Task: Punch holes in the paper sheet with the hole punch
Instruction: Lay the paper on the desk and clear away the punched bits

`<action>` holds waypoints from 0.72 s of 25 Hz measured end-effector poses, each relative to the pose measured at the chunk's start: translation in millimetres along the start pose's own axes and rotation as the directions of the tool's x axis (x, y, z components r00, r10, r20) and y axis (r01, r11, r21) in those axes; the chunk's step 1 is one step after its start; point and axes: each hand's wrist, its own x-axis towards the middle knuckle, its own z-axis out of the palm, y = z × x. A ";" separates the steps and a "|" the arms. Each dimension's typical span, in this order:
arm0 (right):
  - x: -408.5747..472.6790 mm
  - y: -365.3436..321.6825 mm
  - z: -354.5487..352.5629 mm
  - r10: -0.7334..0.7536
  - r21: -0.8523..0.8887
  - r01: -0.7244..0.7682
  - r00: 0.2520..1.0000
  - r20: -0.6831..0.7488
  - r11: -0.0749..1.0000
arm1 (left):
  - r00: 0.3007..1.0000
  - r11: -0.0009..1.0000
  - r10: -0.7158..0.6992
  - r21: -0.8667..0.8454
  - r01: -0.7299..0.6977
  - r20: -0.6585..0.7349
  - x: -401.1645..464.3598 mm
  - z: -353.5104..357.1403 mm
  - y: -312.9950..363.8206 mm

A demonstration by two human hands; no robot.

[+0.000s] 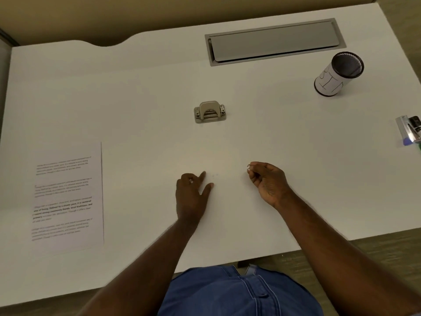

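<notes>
The small metal hole punch (210, 112) stands alone in the middle of the white desk (141, 92). The printed paper sheet (66, 199) lies flat at the desk's left side, apart from the punch and both hands. My left hand (192, 197) rests on the desk below the punch, with thumb and forefinger spread and nothing in it. Two tiny pale specks (214, 175) lie just right of its fingertip. My right hand (267, 181) hovers to the right, its fingertips pinched on what looks like a tiny white scrap (248, 166).
A black mesh pen cup (337, 75) wrapped in white paper stands at the back right. A grey cable hatch (273, 41) is set into the desk at the back. Pens in a clear holder (410, 131) sit at the right edge. My blue trousers (239, 293) are at the near edge.
</notes>
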 end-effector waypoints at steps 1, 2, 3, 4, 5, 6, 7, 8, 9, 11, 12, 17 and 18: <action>1.7 -3.5 -3.4 0.019 -0.016 -0.019 1.000 0.016 1.000 | 1.000 0.998 -0.006 0.068 0.008 -0.031 -10.4 7.6 4.3; 3.3 -6.3 -6.5 0.038 -0.036 -0.037 0.999 0.029 0.999 | 0.999 0.990 0.006 0.144 0.002 -0.051 -21.1 15.2 8.5; 5.6 -8.7 -9.3 0.055 -0.054 -0.052 0.998 0.043 0.997 | 0.998 0.978 0.018 0.208 -0.004 -0.065 -29.3 22.6 13.9; 8.3 -10.7 -12.1 0.066 -0.069 -0.062 0.996 0.056 0.996 | 0.997 0.970 0.019 0.241 -0.001 -0.074 -32.3 28.9 19.3; 11.1 -12.8 -15.1 0.077 -0.086 -0.071 0.995 0.069 0.994 | 0.997 0.971 0.009 0.238 0.011 -0.083 -30.9 34.4 25.6; 13.4 -14.9 -17.4 0.084 -0.105 -0.075 0.993 0.081 0.992 | 0.995 0.979 -0.008 0.201 0.028 -0.097 -27.2 37.1 31.5; 15.6 -17.1 -19.1 0.091 -0.124 -0.079 0.992 0.090 0.989 | 0.992 0.989 -0.039 0.136 0.056 -0.124 -22.2 38.1 35.7; 17.9 -19.6 -20.9 0.098 -0.143 -0.083 0.990 0.099 0.986 | 0.982 0.994 -0.089 0.041 0.097 -0.164 -17.1 37.9 38.6; 20.2 -22.1 -22.3 0.104 -0.160 -0.086 0.989 0.108 0.983 | 0.967 0.987 -0.157 -0.072 0.146 -0.200 -12.1 36.4 39.6; 25.1 -27.6 -25.9 0.112 -0.181 -0.088 0.985 0.130 0.980 | 0.943 0.954 -0.254 -0.219 0.206 -0.216 -7.9 34.0 38.4; 27.5 -30.2 -27.1 0.113 -0.185 -0.086 0.984 0.139 0.979 | 0.942 0.952 -0.258 -0.224 0.209 -0.215 -8.2 33.4 38.7; 35.6 -38.8 -32.8 0.120 -0.196 -0.087 0.979 0.164 0.977 | 0.920 0.942 -0.312 -0.204 0.268 -0.235 -2.8 36.9 56.2; 35.7 -38.7 -33.6 0.122 -0.202 -0.087 0.978 0.170 0.976 | 0.913 0.935 -0.331 -0.209 0.285 -0.237 -0.8 37.4 59.4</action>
